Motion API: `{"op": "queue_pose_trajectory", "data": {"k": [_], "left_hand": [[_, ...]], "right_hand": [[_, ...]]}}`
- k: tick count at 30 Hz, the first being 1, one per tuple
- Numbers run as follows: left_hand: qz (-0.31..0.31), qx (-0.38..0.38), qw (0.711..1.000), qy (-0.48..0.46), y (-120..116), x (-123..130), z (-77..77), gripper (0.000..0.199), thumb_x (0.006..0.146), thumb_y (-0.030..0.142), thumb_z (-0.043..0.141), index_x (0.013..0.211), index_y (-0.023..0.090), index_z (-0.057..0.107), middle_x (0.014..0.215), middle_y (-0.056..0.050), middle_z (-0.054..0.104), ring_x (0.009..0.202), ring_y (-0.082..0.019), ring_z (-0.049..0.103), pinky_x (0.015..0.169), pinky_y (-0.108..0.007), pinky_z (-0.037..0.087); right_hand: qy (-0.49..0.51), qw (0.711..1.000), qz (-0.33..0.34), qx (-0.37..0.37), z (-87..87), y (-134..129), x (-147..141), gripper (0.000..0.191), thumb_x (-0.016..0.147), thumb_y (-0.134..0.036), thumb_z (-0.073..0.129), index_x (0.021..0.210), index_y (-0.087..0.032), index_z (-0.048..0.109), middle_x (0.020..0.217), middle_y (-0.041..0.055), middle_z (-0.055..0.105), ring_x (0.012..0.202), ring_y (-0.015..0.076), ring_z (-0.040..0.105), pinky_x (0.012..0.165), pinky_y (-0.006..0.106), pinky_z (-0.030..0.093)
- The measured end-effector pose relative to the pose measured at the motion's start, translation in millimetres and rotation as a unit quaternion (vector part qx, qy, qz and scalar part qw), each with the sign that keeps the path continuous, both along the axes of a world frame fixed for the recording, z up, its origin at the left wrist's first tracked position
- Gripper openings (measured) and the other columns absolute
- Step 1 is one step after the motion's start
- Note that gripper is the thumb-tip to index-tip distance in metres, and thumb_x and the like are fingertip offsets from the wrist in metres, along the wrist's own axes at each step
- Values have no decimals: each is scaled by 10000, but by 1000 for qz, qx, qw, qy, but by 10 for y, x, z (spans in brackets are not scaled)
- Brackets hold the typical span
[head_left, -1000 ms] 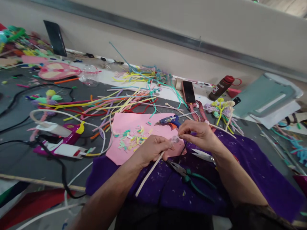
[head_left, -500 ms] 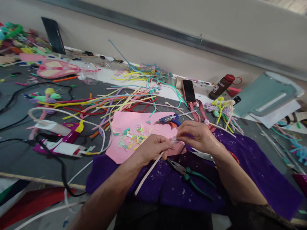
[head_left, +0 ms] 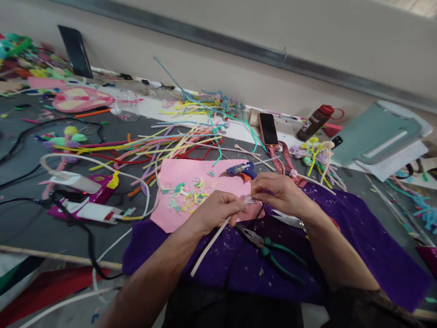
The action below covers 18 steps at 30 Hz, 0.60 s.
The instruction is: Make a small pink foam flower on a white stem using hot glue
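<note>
My left hand [head_left: 223,209] is closed in a pinch on a cream pipe cleaner [head_left: 210,246], whose long end slants down toward me. At its upper end is a small whitish, partly see-through tuft [head_left: 248,199], too blurred to name. My right hand [head_left: 278,192] pinches the far side of that tuft. Under the hands lies a pink foam sheet [head_left: 167,182] with small cut pieces [head_left: 187,196] in green, yellow and white. A blue glue gun [head_left: 241,170] rests just beyond my fingers. Green-handled pliers [head_left: 266,248] and scissors [head_left: 288,220] lie on the purple cloth [head_left: 362,237].
Many coloured pipe cleaners [head_left: 164,146] spread behind the sheet. A phone [head_left: 268,129], a brown bottle [head_left: 316,122] and a pale green case [head_left: 378,132] stand or lie along the back. A power strip [head_left: 85,200] with cords [head_left: 90,246] sits at left.
Both hands stay almost in place, still pinching the tuft. The pipe cleaner's lower end has shifted very slightly left.
</note>
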State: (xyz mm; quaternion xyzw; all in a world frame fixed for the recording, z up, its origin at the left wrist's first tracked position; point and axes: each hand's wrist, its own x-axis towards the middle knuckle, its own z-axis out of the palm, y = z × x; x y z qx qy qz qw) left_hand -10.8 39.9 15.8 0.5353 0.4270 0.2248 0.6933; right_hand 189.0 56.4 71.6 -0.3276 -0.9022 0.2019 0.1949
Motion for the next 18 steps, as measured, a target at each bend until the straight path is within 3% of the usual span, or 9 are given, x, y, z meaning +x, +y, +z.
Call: {"op": "queue_pose_trajectory", "data": {"k": [18], "left_hand": [[-8, 26, 1000, 13, -5, 11, 28, 338, 739, 404, 547, 553, 127, 598, 393, 19, 495, 301, -37, 283, 353, -206, 154]], "right_hand": [[4, 1000, -1, -5, 4, -12, -20, 83, 821, -179, 528, 787, -174, 604, 924, 57, 554, 859, 159, 521, 759, 304, 428]]}}
